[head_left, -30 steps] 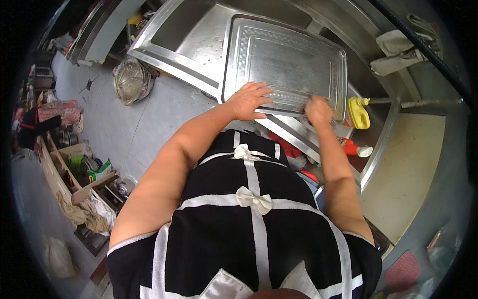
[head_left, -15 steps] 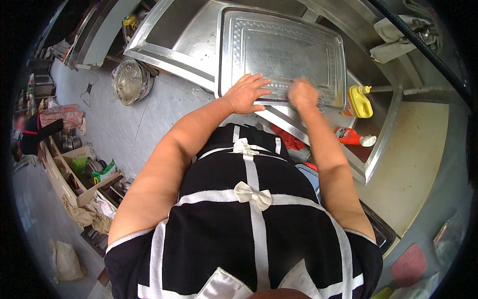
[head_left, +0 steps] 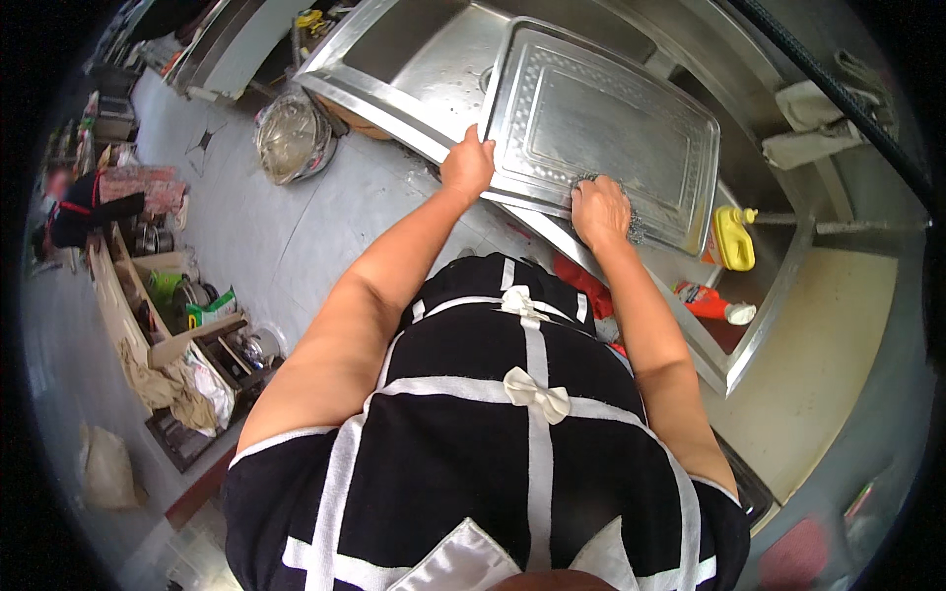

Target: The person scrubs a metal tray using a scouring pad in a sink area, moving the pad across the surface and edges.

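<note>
A large rectangular metal tray (head_left: 601, 123) lies tilted across the stainless steel sink (head_left: 330, 71), one side over the front rim. At its left edge my left hand (head_left: 467, 165) is closed, fingers curled around the rim. My right hand (head_left: 601, 211) presses a steel wool scourer (head_left: 635, 227) against the tray's surface near its front edge; the hand covers much of the scourer. Right of the tray, a yellow bottle (head_left: 733, 241) stands beside the sink's inner edge. Closer to me lies a red bottle with a white cap (head_left: 704, 299).
A black hose (head_left: 838, 94) crosses the upper right, near hanging white gloves (head_left: 813, 145). A cream-coloured board (head_left: 838, 335) adjoins the sink on the right. On the floor at left are a plastic-lined bin (head_left: 293, 143) and a wooden crate (head_left: 177, 347) with several kitchen things.
My left hand has gone from lying spread on the tray to gripping its left edge. The right hand, blurred before, now shows clearly with the scourer. The whole view has shifted.
</note>
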Motion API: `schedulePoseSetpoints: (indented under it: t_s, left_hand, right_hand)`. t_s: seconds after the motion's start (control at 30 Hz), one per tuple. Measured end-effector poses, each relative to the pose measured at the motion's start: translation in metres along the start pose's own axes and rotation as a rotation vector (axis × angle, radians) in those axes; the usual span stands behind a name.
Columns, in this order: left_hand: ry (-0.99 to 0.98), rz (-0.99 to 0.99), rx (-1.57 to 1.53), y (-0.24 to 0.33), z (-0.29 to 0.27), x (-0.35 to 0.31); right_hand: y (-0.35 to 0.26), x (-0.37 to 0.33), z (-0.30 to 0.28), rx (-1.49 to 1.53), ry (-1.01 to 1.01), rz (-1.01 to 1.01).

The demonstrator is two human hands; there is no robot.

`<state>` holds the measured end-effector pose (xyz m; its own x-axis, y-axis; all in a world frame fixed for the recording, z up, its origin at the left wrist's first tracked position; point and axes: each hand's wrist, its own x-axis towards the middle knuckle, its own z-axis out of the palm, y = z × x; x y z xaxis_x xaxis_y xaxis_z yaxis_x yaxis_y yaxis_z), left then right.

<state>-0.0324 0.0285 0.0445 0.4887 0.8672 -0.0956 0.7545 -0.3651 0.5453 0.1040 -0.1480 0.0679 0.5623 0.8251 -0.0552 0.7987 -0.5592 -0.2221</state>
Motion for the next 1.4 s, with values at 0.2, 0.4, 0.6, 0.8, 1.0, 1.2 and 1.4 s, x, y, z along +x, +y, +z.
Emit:
schedulePoseSetpoints:
  t_s: [0.2, 0.4, 0.6, 0.8, 1.0, 1.2, 1.4]
  left_hand:
    - [-0.009, -0.03, 0.02, -0.001, -0.002, -0.012]
    - [-0.099, -0.011, 0.037, -0.017, 0.02, -0.006]
    - [0.126, 0.052, -0.109, -0.007, 0.007, -0.021]
    - [0.095, 0.049, -0.122, -0.013, 0.004, -0.014]
    - [0.084, 0.096, -0.124, -0.009, -0.009, -0.013]
    - [0.024, 0.077, -0.068, -0.011, -0.023, -0.003]
    - [0.028, 0.036, 0.013, -0.019, -0.032, 0.015]
  right_hand:
    - [-0.046, 0.012, 0.006, 0.007, 0.036, -0.316]
    - [0.009, 0.028, -0.009, -0.039, 0.072, -0.074]
    - [0.076, 0.013, 0.0, -0.192, 0.056, 0.189]
    - [0.007, 0.01, 0.012, 0.08, 0.025, -0.303]
    - [0.069, 0.006, 0.007, 0.209, 0.123, -0.137]
    - [0.161, 0.002, -0.017, 0.918, 0.367, 0.489]
    - [0.252, -0.012, -0.008, 0.709, 0.321, 0.659]
